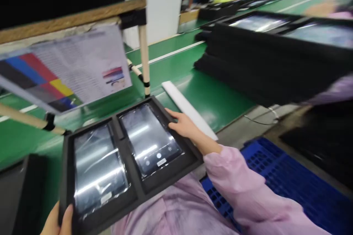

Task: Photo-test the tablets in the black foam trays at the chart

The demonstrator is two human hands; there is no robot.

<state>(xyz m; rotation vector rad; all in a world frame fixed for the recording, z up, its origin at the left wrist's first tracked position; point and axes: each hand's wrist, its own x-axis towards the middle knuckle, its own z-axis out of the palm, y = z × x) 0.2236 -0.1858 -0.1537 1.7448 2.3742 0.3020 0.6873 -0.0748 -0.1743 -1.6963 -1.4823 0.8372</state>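
The green table (pixel 193 84) is running across the view, and a stack of black trays (pixel 264 62) is sitting on it at the right. The black tray (pixel 126 154) is being held in both hands at the table's near edge, in front of the pink clothing; whether it is touching the table cannot be told. It is showing a matte surface, a raised rim and a straight divider, and it is tilting slightly, its right side standing higher in the view. Two dark screens (pixel 96 169) are lying in it, one in each compartment, face up. Clear film is covering both, wrinkling and creasing, and bright bands of light are reflecting across the glass. The right hand (pixel 183 125) is gripping the right rim, partly closed, thumb and forefinger showing apart along the edge. The left hand (pixel 53 224) is clasping the lower left corner, thumb lying over the rim; its remaining fingers are mostly going out of sight. A small white label (pixel 161 162) is marking the right screen's lower end, and a similar one is showing on the left screen. Three round pale marks (pixel 159 155) are forming a row above the right label.
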